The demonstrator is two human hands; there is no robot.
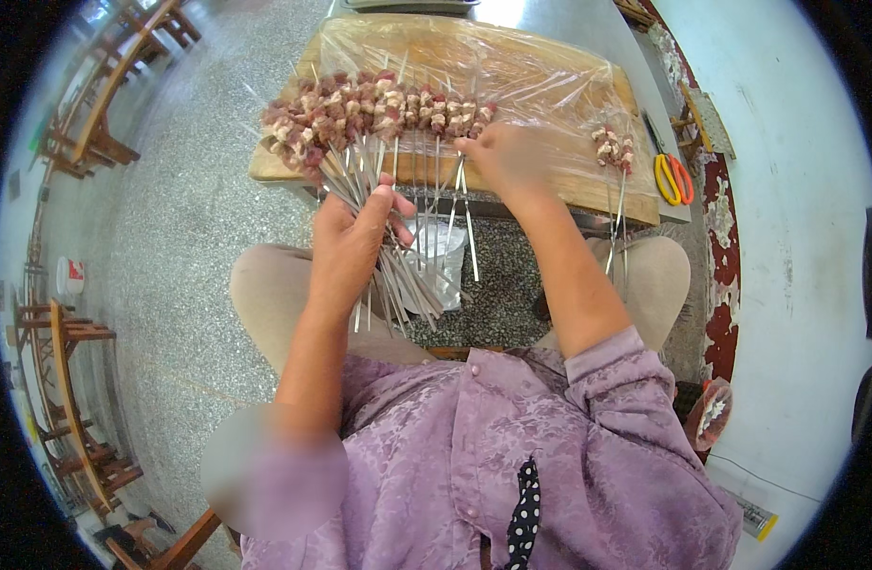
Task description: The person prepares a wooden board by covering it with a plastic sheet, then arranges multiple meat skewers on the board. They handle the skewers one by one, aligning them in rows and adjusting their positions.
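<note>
My left hand (352, 231) is closed around a thick bundle of flat metal skewers (411, 285), below their meat ends. Chunks of red and pale meat (336, 107) crowd the upper ends, over the left front of a wooden cutting board (283, 167). Just right of that bundle, several more loaded skewers (436, 117) lie side by side, their bare ends hanging past the board's front edge. My right hand (511, 160) pinches a skewer at the right end of this row, just under its meat; the hand is partly blurred. Clear plastic film (550, 85) covers much of the board.
A few separate meat skewers (610, 153) lie at the board's right side. Beyond them are scissors (667, 178) with yellow and orange handles, on the metal table. A tray (411, 6) sits at the far edge. A plastic bag (443, 285) is below, between my knees. Wooden benches (73, 377) stand left.
</note>
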